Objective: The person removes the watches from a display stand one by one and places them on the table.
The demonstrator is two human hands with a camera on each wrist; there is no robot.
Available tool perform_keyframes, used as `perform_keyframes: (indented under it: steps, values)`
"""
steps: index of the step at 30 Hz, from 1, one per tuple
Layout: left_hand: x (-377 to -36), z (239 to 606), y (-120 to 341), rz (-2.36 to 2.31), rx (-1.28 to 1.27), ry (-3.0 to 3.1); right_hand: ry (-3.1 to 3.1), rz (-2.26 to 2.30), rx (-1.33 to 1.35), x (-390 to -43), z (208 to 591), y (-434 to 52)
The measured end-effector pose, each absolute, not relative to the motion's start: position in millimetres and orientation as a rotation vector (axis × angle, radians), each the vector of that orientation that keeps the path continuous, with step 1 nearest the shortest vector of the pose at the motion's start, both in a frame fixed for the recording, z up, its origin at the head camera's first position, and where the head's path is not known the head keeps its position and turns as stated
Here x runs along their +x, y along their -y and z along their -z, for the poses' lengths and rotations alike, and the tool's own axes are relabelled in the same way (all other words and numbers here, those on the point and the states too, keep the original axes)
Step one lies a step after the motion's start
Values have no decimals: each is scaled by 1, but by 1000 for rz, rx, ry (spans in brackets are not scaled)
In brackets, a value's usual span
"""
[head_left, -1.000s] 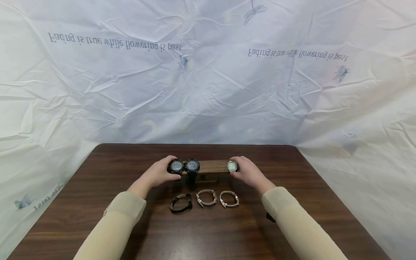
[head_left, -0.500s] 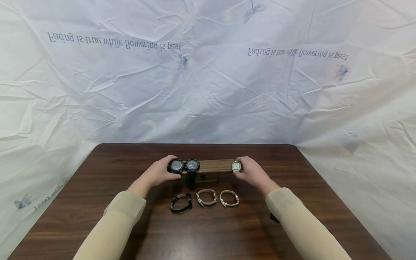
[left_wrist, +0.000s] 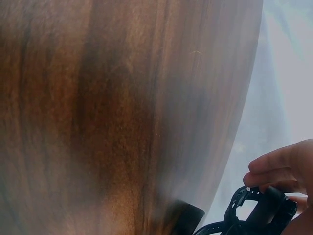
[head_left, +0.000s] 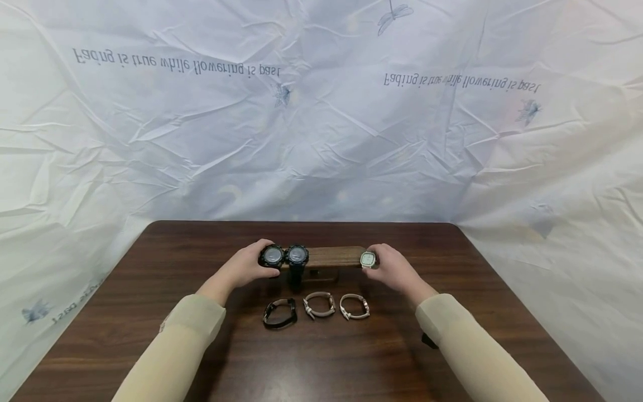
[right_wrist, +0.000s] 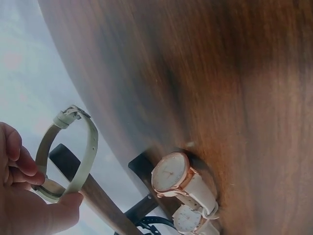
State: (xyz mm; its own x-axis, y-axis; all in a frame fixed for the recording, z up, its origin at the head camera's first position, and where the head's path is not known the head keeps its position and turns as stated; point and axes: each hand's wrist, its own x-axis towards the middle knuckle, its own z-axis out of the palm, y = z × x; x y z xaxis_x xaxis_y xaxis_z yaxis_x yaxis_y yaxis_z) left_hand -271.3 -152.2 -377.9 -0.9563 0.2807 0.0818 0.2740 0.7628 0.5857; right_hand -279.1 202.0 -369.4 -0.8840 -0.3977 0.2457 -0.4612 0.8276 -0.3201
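Observation:
A wooden bar stand [head_left: 329, 257] sits mid-table with two black round watches on it. My left hand [head_left: 253, 264] grips the leftmost black watch [head_left: 273, 256]; the second black watch [head_left: 297, 255] hangs right beside it. In the left wrist view my fingers [left_wrist: 279, 166] curl over that black watch [left_wrist: 259, 210]. My right hand [head_left: 384, 267] pinches a pale green square watch [head_left: 368, 258] at the bar's right end. In the right wrist view its closed strap loop [right_wrist: 80, 147] sits at the tip of the bar [right_wrist: 105, 203]; I cannot tell whether the loop is around the bar.
Three watches lie in a row in front of the stand: a black one [head_left: 279, 312], a beige one [head_left: 319, 305] and a white one [head_left: 354, 307], the last two with rose-gold faces [right_wrist: 168, 174]. The dark wooden table [head_left: 150, 312] is backed by a wrinkled white sheet [head_left: 321, 139].
My right hand has slid the pale green watch rightward along the bar to its right end. The left hand and the black watches have stayed put.

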Motion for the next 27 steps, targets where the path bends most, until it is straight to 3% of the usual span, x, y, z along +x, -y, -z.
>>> perform_keyframes:
  steps: [27]
  values:
    - [-272,379,153,-986,463,-2942,2785,-913,794,-247,374,-195]
